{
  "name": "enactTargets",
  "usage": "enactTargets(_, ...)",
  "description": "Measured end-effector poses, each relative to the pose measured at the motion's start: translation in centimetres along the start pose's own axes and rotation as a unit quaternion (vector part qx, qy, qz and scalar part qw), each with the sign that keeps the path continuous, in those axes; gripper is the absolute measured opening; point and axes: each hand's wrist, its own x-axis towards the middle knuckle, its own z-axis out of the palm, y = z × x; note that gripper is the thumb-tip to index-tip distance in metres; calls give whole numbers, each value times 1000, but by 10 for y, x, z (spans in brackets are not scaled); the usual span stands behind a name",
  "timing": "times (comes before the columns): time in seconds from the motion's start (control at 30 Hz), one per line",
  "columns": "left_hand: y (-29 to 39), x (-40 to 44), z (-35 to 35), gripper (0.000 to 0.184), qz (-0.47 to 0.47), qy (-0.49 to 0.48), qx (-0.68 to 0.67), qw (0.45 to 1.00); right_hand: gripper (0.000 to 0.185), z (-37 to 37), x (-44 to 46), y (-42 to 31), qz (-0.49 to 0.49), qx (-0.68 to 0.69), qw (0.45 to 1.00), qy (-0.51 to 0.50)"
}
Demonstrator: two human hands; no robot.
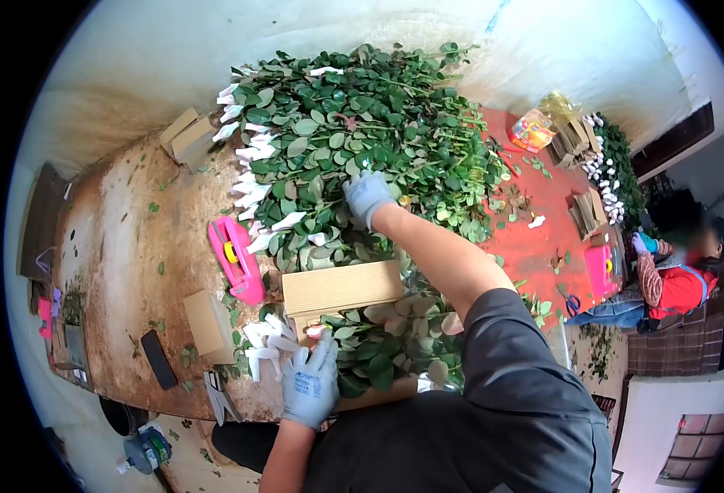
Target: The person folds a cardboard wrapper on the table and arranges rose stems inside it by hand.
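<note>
My left hand (311,382), in a grey-blue glove, lies by the wrapped white bud heads (265,343) at the front bunch of leafy stems (382,349); its fingers point up the table beside the corrugated cardboard (343,287), and what they hold, if anything, is hidden. My right hand (368,195), gloved alike, reaches into the large pile of leafy stems (321,131). Its fingertips sink among the leaves, so its grip cannot be made out. White-wrapped heads (251,191) line the pile's left side.
A pink tape dispenser (237,261), cardboard pieces (208,327), a dark phone (159,360) and a grey tool (220,398) lie left. At right are scissors (573,306), a plastic packet (531,131) and a person in a red vest (682,287).
</note>
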Motion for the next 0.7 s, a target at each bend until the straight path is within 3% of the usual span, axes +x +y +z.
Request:
enactTargets(0.1,0,-2,6,41,-1,16,-12,1000,25,-25,-28,-5,-86,-116,989,-23)
enactTargets(0.27,0,-3,6,40,-1,14,-29,999,23,-22,-38,9,-122,-126,984,-20)
enactTargets(0.33,-2,-5,7,40,-5,18,-28,999,21,-43,-50,12,-101,-140,982,81)
enactTargets(0.47,-1,-7,5,40,0,27,-36,999,18,-127,-124,9,-142,-71,971,180)
enactTargets(0.53,-1,-8,5,41,-10,36,-64,997,24,-160,-177,1,-148,-70,978,128)
enactTargets(0.6,-2,-10,7,41,-10,35,-54,998,24,-158,-224,-5,-144,-43,981,123)
enactTargets(0.7,-2,-9,9,41,-8,32,-43,999,21,-129,-264,-11,-138,-26,990,15)
